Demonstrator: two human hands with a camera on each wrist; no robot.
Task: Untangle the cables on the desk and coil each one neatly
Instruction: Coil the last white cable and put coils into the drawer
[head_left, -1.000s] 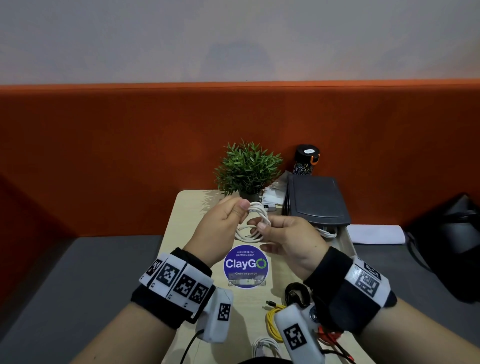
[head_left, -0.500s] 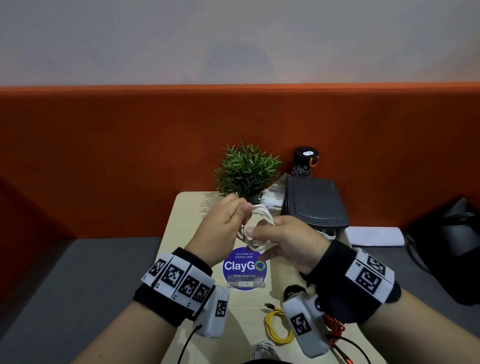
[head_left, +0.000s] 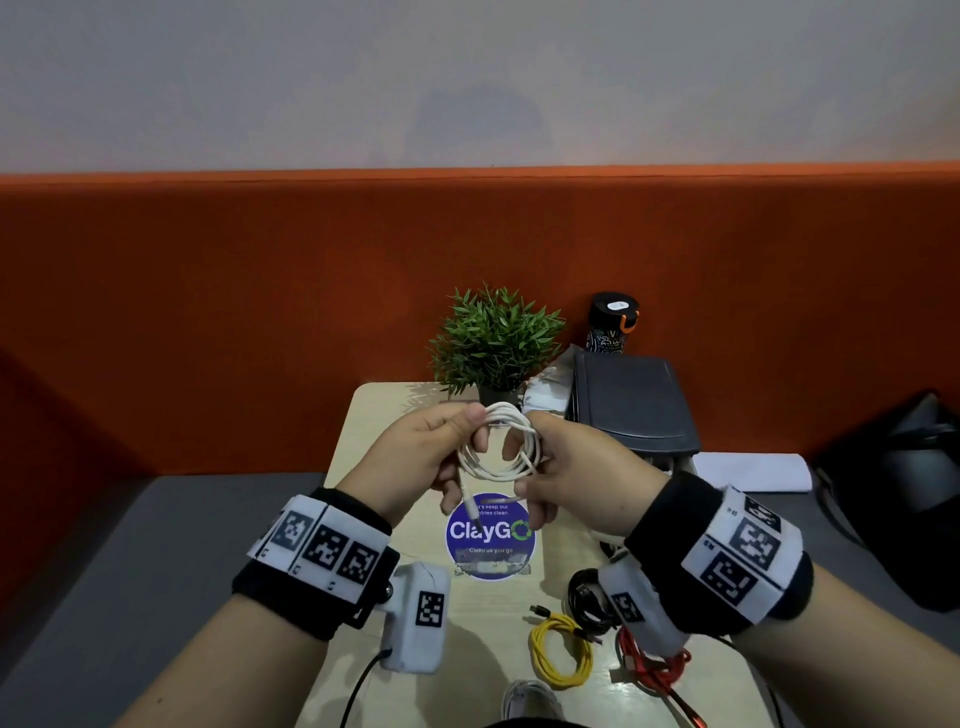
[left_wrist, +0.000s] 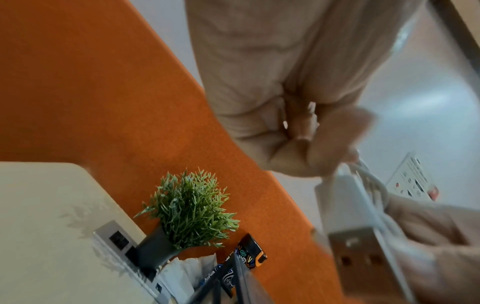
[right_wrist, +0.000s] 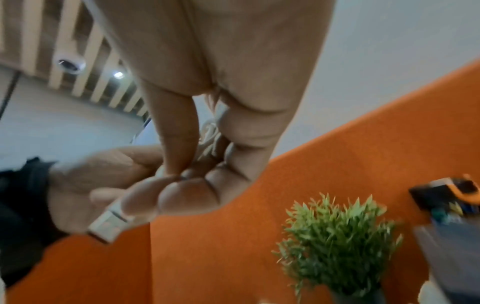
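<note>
A white cable (head_left: 501, 447) is wound into a small round coil, held in the air above the desk (head_left: 363, 415). My left hand (head_left: 431, 457) pinches the coil's top left; my right hand (head_left: 566, 467) grips its right side. The cable's free end with a plug (head_left: 470, 506) hangs below the coil. The left wrist view shows the white USB plug (left_wrist: 345, 226) close up beside the strands. In the right wrist view the same USB plug (right_wrist: 109, 224) pokes out under the fingers. A yellow coiled cable (head_left: 561, 652), a black cable (head_left: 587, 597) and a red cable (head_left: 654, 670) lie on the desk near me.
A potted green plant (head_left: 496, 343) stands at the desk's far edge. To its right sit a dark flat case (head_left: 631, 405) and a black patterned bottle (head_left: 613, 322). A round blue sticker (head_left: 491, 540) marks the desk's middle. Another white cable (head_left: 524, 699) lies at the near edge.
The white coil has opened into a wider, rounder loop. Both hands have spread apart slightly and the plug end now dangles below the coil.
</note>
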